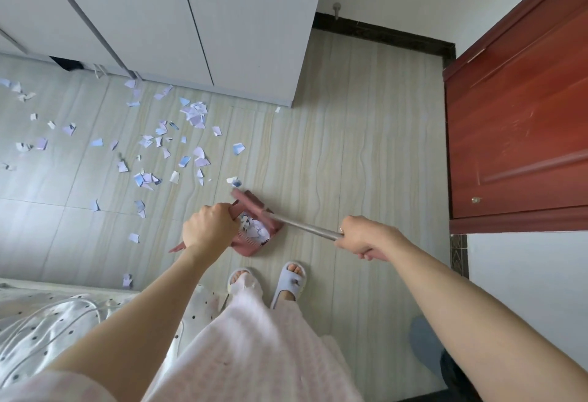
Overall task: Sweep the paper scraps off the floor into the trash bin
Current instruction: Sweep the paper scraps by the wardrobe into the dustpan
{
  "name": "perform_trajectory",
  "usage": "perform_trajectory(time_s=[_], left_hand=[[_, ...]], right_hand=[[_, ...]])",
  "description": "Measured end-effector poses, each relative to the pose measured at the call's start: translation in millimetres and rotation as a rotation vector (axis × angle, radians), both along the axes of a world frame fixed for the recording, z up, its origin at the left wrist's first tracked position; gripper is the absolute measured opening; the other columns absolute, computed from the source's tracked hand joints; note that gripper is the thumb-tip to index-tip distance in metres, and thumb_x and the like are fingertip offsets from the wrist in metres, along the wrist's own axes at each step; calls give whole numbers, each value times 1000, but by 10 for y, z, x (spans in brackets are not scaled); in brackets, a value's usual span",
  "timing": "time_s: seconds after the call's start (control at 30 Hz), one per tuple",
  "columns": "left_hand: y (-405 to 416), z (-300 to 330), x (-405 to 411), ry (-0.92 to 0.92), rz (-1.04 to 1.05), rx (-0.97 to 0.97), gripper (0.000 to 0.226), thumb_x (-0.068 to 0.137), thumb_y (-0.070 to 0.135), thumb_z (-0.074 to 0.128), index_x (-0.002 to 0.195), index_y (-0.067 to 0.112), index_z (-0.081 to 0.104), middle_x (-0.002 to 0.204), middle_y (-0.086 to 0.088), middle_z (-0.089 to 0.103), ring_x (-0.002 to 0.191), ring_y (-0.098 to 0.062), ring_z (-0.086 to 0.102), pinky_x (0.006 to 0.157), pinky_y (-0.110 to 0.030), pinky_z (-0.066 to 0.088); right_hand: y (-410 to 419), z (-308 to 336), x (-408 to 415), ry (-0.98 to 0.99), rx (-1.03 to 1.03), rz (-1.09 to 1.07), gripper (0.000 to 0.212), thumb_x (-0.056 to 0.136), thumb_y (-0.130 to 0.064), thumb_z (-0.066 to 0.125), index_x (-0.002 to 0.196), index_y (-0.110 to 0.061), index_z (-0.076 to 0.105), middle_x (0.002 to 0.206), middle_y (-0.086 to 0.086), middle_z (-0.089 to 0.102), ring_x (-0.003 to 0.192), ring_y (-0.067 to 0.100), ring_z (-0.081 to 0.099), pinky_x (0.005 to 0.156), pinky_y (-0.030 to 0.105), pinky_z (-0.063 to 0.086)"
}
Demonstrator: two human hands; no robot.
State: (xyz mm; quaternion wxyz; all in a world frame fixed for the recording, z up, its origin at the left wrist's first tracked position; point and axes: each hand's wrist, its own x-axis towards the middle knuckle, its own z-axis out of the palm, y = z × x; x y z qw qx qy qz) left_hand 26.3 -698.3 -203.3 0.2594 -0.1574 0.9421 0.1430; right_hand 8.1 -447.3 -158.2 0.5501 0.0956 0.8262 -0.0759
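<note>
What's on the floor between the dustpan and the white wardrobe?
Head view: scattered paper scraps cover that stretch between dustpan and wardrobe.

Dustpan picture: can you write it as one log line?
left hand: grips dustpan | right hand: grips broom | paper scraps: many on floor

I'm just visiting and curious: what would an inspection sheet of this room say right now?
Surface: pale tiled floor, still littered on its left part.
Job's things: paper scraps scattered over the floor; some already lie in the pink dustpan; pink broom head at the pan's mouth. Trash bin: nothing seen.
Clutter: a dotted bedsheet at lower left.
Grippers: left hand grips the dustpan's handle; right hand grips the broom's metal handle.
Cables: a white cord on the sheet.
Surroundings: white wardrobe, red-brown door.
</note>
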Motion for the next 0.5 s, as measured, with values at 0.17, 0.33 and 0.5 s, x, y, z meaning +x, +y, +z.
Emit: perform_trajectory(time_s=[0.17,0.33,0.5], left_hand=[[4,23,68,9,-29,-6,42,97,43,36,93,9,61,76,-8,57,69,-30,53,62,-31,43],[10,31,88,2,-11,10,34,96,36,40,83,14,62,74,-6,57,71,-31,53,65,-31,42],[8,68,118,4,-5,31,33,97,40,38,75,21,53,74,-6,54,71,-31,52,64,-30,40]], right_hand=[[200,279,24,-28,-98,-138,25,95,-19,50,110,-2,60,64,6,45,48,15,40,41,20,33],[208,387,-26,6,-87,-139,28,95,-18,51,118,-4,59,66,6,47,49,15,41,41,21,33],[291,389,-71,16,-67,-170,29,96,-18,51,119,-2,58,69,7,49,54,15,44,46,23,37]])
